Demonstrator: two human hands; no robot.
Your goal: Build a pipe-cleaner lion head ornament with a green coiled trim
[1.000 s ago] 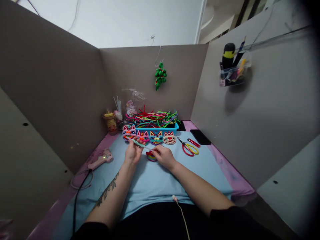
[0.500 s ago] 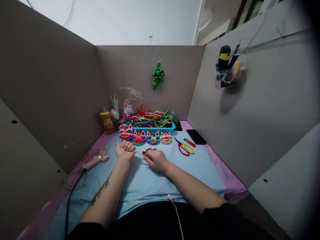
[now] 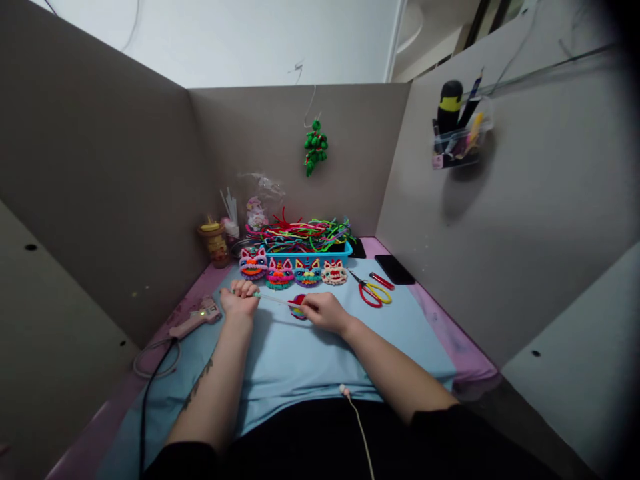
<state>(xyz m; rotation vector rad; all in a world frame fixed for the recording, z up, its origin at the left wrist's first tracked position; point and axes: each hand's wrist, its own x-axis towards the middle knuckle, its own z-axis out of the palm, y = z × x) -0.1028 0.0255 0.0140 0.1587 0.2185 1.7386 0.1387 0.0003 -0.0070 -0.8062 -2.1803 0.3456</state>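
A thin, pale, straight strand runs between my two hands; it looks like a pipe cleaner, though its kind is not certain. My left hand is closed around one end, where a light green bit shows at the fingers. My right hand pinches the other end, palm down. Partly behind the strand and my right fingertips, a small round red, purple and multicoloured fuzzy piece lies on the blue cloth. Beyond it stands a row of fuzzy animal heads in several colours.
A blue basket of colourful pipe cleaners stands behind the heads. To the right lie red-and-yellow-handled scissors, a red cutter and a black phone. A pink glue gun with its cable is at left.
My hands have drawn apart, left hand leftward and right hand slightly rightward, so more of the strand shows. The round multicoloured piece is now more visible.
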